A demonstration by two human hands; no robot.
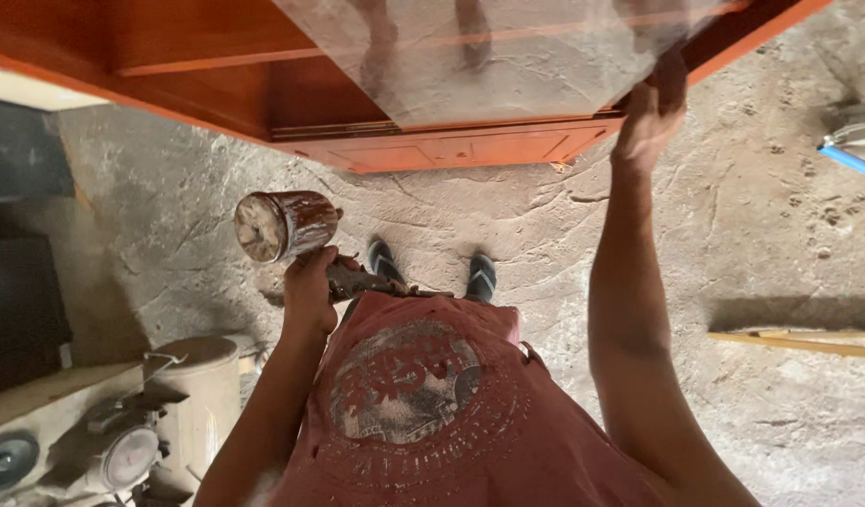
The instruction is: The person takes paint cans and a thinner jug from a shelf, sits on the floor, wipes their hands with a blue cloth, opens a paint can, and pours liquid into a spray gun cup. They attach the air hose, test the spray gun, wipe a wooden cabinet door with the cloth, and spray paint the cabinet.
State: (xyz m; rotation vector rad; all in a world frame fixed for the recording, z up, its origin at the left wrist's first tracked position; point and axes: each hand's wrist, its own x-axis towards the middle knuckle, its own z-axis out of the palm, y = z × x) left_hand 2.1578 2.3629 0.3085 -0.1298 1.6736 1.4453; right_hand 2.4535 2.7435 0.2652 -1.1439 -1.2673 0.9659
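Cut off at the top edge: most of the orange wooden cabinet (432, 145) and the upper part of the glass pane (508, 56), its surface washed out by reflections. Hidden partly under the left hand (309, 289): the body of the spray gun (362, 282); nozzle hard to make out. Left fingers clamped around the gun's grip, stained metal cup (284, 225) tilted just above the knuckles. Right hand (650, 117) raised well apart from the left, closed on the pane's lower corner. Below the left forearm, a dusty compressor (123, 432), partly out of frame.
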